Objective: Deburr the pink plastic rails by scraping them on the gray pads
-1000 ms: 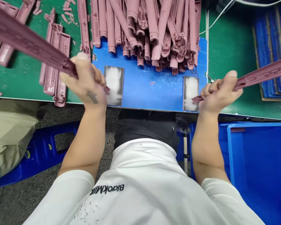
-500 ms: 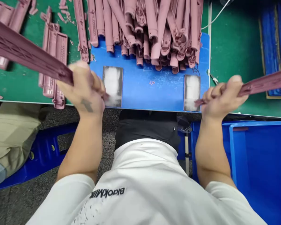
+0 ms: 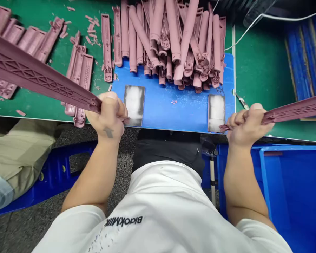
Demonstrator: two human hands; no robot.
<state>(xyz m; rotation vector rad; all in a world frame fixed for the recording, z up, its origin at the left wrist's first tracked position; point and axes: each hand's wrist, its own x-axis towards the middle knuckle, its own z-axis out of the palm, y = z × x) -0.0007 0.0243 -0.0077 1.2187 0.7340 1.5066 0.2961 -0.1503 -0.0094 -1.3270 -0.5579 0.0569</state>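
Head camera is showing the left hand (image 3: 109,117) gripping a ribbed pink strip (image 3: 39,78) reaching toward ten o'clock, while the right hand (image 3: 246,124) is clenching another pink strip (image 3: 296,110) pointing toward three o'clock above the blue mat (image 3: 173,109).

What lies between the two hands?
Head view: blue mat, a pale patch by the left hand, another by the right hand, a pink fleck midway.
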